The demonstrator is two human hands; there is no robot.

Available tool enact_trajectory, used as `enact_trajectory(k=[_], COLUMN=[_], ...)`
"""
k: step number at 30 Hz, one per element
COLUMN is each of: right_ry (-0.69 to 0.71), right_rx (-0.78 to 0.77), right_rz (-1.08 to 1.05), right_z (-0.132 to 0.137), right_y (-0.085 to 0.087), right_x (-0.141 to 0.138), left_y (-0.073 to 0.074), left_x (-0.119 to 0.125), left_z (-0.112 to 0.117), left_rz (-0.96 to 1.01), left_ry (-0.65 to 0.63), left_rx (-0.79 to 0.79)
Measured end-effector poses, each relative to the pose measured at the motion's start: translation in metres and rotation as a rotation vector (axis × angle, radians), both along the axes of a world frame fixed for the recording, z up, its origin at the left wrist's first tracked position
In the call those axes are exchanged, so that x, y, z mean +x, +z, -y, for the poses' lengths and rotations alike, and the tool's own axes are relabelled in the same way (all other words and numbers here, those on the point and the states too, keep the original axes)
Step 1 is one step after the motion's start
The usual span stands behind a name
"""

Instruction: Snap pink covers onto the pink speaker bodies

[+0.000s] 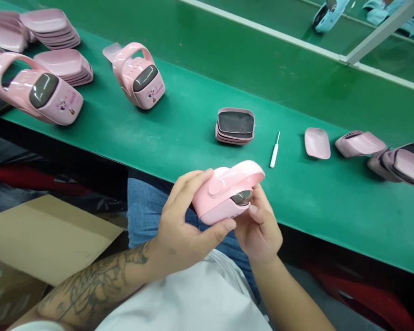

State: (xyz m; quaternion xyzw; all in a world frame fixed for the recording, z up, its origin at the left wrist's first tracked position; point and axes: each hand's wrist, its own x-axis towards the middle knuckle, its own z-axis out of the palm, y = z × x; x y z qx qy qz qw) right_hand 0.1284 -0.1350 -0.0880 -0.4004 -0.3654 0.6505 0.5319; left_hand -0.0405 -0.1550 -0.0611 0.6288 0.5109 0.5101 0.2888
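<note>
My left hand [184, 225] is wrapped round a pink plastic device with a handle [224, 191], held above my lap at the near edge of the green table [200, 133]. My right hand [258, 225] grips the same device from the right, its fingertips pressed on the dark window at the device's end. A small stack of dark-faced pink window covers [235, 125] lies on the table just beyond the device. A thin white pick tool [274, 151] lies to the right of that stack.
Two finished pink devices [140, 76] [37, 89] stand at the left, with stacks of pink shells [64, 64] behind them. Loose pink shells [317, 142] [360, 143] [402, 162] lie at the right. A brown cardboard sheet [48, 234] sits by my left knee. A blue device [327, 14] lies beyond the white rail.
</note>
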Motion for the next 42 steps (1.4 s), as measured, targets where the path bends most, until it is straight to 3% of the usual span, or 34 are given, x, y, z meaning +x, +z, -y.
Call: enact_trajectory(k=[6, 11, 14, 20, 24, 29, 32, 34, 37, 39, 42], right_ry=[-0.037, -0.18, -0.107, -0.06, -0.008, 0.066, 0.1, 0.117, 0.214, 0.353, 0.447], right_rx=[0.088, 0.402, 0.522, 0.352, 0.374, 0.465, 0.524, 0.54, 0.49, 0.424, 0.403], right_rz=[0.22, 0.58, 0.79, 0.656, 0.657, 0.719, 0.784, 0.83, 0.828, 0.74, 0.588], right_z=[0.002, -0.013, -0.024, -0.028, -0.026, -0.034, -0.041, -0.05, -0.075, -0.099, -0.133], right_y=[-0.008, -0.002, 0.005, 0.008, 0.01, 0.023, 0.037, 0.049, 0.063, 0.066, 0.059], right_x=[0.003, 0.017, 0.024, 0.016, 0.01, 0.0, -0.007, -0.007, 0.0, 0.006, 0.009], left_y=[-0.007, -0.015, -0.02, -0.01, -0.001, 0.0, -0.003, -0.007, -0.019, -0.028, -0.037], left_x=[-0.01, -0.028, -0.033, -0.026, -0.027, -0.024, -0.023, -0.029, -0.047, -0.056, -0.055], left_z=[-0.006, -0.036, -0.053, -0.056, -0.048, -0.042, -0.04, -0.045, -0.069, -0.095, -0.132], left_rz=[0.068, -0.061, -0.076, -0.279, -0.346, -0.363, -0.28, -0.204, -0.009, 0.254, 0.643], left_ry=[-0.107, -0.224, -0.257, -0.153, -0.127, -0.045, 0.016, -0.01, -0.206, -0.355, -0.627], left_rx=[-0.045, 0.053, 0.125, 0.088, 0.084, 0.085, 0.091, 0.052, -0.075, -0.191, -0.539])
